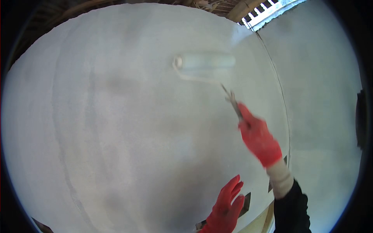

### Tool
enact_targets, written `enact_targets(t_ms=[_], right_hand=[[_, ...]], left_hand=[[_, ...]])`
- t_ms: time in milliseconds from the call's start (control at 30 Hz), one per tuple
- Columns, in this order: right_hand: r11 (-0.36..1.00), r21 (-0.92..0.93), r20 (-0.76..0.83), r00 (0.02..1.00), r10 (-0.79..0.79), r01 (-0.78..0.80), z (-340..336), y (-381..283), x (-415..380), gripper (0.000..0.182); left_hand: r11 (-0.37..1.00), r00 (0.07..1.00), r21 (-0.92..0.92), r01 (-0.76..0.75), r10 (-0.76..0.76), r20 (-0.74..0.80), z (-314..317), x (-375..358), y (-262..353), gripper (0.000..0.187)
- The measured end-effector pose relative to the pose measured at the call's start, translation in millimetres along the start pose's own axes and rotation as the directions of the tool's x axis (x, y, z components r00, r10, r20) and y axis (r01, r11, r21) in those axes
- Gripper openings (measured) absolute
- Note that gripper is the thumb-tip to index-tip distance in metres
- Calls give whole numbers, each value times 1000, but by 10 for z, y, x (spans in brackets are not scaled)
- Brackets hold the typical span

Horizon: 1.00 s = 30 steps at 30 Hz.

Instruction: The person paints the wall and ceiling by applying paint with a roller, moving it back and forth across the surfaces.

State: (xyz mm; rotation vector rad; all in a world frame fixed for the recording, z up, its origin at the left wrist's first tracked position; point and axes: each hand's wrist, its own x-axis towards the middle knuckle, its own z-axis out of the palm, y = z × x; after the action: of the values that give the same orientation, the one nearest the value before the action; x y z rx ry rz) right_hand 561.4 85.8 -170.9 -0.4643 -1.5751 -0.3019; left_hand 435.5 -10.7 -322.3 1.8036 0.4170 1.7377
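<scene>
In a red glove, my right hand (258, 136) is closed around the handle of a paint roller (208, 61), arm raised toward the upper right. The roller's pale, wide sleeve lies level across the upper part of a whitish-grey wall (136, 116), slightly blurred. A thin bent wire frame joins the sleeve to the handle. Low in the view, my left hand (225, 207), also red-gloved, holds nothing; its fingers are stretched upward and the thumb stands apart. It overlaps the lower wall, with a dark opening behind it.
A second wall (318, 97) meets the first at a corner, where a crack-like line (278, 77) runs down. Overhead are wooden roof beams (243, 9) and a bright slatted gap (268, 13). A dark object (361, 118) sits at the far right edge.
</scene>
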Motion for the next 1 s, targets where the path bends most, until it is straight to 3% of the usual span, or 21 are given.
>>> enact_targets(t_ms=[100,167,233,300,367,467,600,833,900,933,967,1000], right_hand=[[960,-233,-96,979,-181,155,111,15,919,37],[988,-148,-68,997,-45,34,135,-93,1560,35],[946,-265,-137,964,-230,188,165,-149,2146,44],[969,-220,-34,992,-120,110,71,-435,2633,42],[963,-245,37,993,-108,114,19,-683,3062,40],[897,-386,95,976,-194,216,58,-796,3759,43],[938,-326,13,993,-115,113,343,-838,3958,44],[975,-222,-204,978,-46,-1,640,-551,3873,48],[999,-33,-263,965,-19,11,580,-460,3688,48],[984,176,-112,993,34,-14,432,-457,3455,51],[983,179,-98,994,46,-28,336,-469,3175,51],[991,74,-218,971,-93,112,266,-440,2947,49]], left_hand=[[998,999,58,-24,26,-33,-87,-68,193,44],[997,998,66,-35,38,-45,-172,-57,222,43],[996,996,83,-33,39,-74,-261,-19,305,41],[995,993,94,-22,33,-114,-310,-2,404,39],[988,984,151,27,0,-179,-358,31,507,38],[967,976,247,53,3,-220,-465,77,580,37],[934,958,327,143,-48,-284,-566,30,793,35],[924,940,358,133,-3,-342,-534,-154,779,33],[897,949,430,100,44,-312,-519,-200,699,33],[896,947,429,113,33,-319,-503,-243,645,33],[898,946,424,114,32,-323,-480,-302,587,33],[902,944,416,112,34,-328,-454,-359,521,33]])
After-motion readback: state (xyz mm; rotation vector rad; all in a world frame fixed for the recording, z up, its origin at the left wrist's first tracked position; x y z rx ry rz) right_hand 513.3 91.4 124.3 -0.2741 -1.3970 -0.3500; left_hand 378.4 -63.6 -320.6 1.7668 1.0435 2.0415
